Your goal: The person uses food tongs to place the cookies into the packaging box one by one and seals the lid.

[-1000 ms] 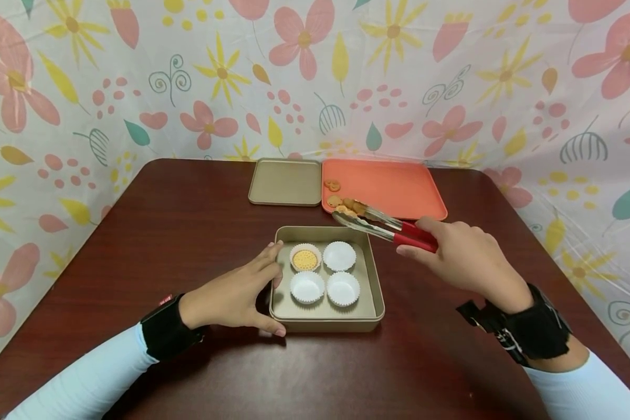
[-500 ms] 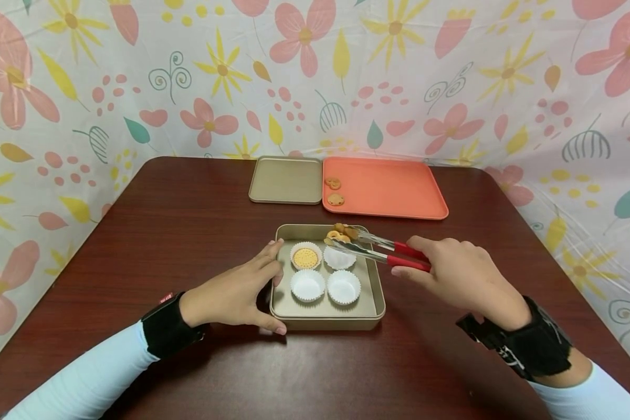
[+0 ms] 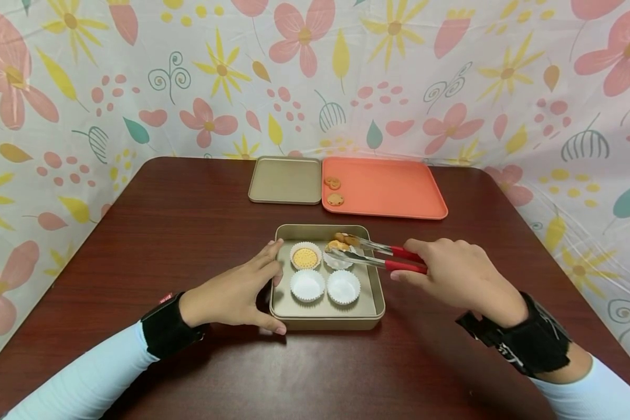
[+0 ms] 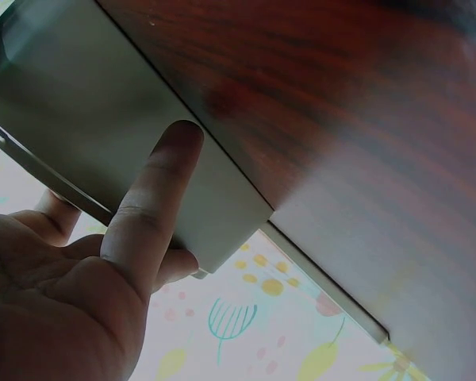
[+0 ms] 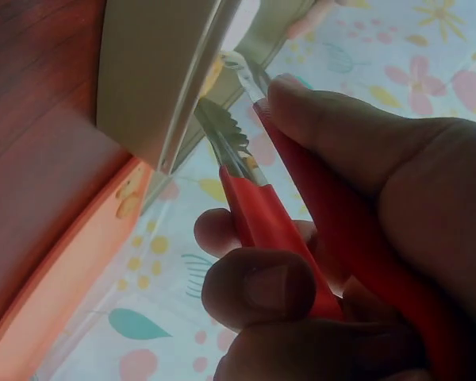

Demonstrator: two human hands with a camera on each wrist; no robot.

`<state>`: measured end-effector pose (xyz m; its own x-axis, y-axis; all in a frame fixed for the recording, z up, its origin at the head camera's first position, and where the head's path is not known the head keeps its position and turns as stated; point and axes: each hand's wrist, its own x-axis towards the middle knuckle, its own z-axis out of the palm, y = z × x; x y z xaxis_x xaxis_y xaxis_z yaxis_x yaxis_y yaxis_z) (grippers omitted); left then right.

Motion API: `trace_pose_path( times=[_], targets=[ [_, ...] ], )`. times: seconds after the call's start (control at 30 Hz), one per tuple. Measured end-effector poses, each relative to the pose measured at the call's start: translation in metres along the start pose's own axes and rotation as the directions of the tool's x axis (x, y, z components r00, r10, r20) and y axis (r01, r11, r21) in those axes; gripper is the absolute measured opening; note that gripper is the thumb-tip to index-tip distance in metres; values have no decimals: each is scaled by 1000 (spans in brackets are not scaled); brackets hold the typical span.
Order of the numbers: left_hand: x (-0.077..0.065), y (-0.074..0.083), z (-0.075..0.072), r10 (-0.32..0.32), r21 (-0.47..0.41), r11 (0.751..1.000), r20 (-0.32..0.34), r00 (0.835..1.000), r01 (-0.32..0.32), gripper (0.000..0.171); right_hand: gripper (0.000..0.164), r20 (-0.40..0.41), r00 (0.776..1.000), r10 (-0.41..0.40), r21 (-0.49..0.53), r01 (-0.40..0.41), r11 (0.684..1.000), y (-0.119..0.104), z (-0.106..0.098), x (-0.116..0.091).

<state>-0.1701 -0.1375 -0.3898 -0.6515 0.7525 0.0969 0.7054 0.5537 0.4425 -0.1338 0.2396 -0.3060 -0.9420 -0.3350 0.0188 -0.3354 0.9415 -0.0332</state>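
My right hand [image 3: 459, 274] grips the red handles of metal tongs [image 3: 401, 266]. Their tips hold a golden-brown cookie [image 3: 338, 245] in or just over the back right white paper cup [image 3: 338, 262]; its contact with the cup is hidden. Spread along the left side of a gold rectangular tin [image 3: 328, 324], my left hand [image 3: 236, 294] has its thumb by the front corner and fingertips at the left rim. In the left wrist view, one straight finger [image 4: 155, 194] lies against the outer wall. A yellow round cookie [image 3: 305, 258] fills the back left cup; both front cups [image 3: 307, 286] hold nothing.
Behind the tin lies an orange tray [image 3: 394, 189] with a few cookies [image 3: 335, 200] at its left edge. A flat gold lid-like tray [image 3: 286, 181] sits beside it. Dark wooden table [image 3: 189, 233] surrounds everything, with a flowered cloth [image 3: 304, 93] hanging behind.
The tongs and the cookie have moved from the orange tray's front left corner toward me, over the tin, then lower at the back right cup. The left hand has stayed put.
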Motion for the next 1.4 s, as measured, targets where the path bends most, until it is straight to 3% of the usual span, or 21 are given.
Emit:
trace_pose_path(
  times=[0.6, 0.87, 1.13, 1.4],
  targets=[
    [-2, 0, 0, -8, 3, 1000, 1, 1000, 8, 69, 58, -5, 1000, 20, 10, -19, 1000, 0, -6, 0],
    [-1, 0, -1, -4, 3, 1000, -1, 1000, 4, 69, 72, -3, 995, 98, 81, -97, 992, -2, -8, 5],
    [0, 1, 0, 0, 0, 1000, -1, 1000, 0, 69, 70, -89, 983, 157, 154, -142, 978, 3, -6, 21],
    [0, 1, 0, 4, 7, 1000, 0, 1000, -4, 69, 76, -124, 957, 260, 186, -235, 954, 14, -4, 52]
  ],
)
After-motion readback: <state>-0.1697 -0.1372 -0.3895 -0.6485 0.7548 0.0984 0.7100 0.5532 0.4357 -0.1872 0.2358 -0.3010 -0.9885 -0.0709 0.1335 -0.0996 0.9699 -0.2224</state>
